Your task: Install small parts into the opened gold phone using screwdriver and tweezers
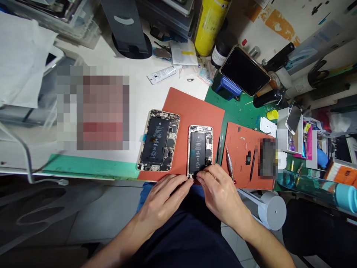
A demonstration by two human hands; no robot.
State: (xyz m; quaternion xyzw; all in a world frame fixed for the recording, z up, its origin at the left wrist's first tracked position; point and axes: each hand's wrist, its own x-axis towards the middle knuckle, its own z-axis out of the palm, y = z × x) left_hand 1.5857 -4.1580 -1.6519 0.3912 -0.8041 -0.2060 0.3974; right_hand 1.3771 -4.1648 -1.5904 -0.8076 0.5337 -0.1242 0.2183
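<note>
An opened smartphone (pixel 197 152), its black battery and circuit board bare, lies on the red-brown mat (pixel 184 108) near the table's front edge. At its lower left corner, the fingertips of my left hand (pixel 169 197) are drawn together, touching the frame. My right hand (pixel 221 186) pinches at the lower right end of the same phone; whatever is between its fingertips is hidden or too small to name. Left of it lies a second, larger opened smartphone (pixel 159 141), untouched. Tweezers (pixel 220 147) rest just right of the smaller phone.
On the right mat (pixel 237 130) lie a screwdriver (pixel 229 162), a thin black tool (pixel 252 163) and small parts. A phone on a stand (pixel 245 70) leans behind. A glue tube (pixel 163 74) lies on the white surface. A water bottle (pixel 315 186) lies at the right edge.
</note>
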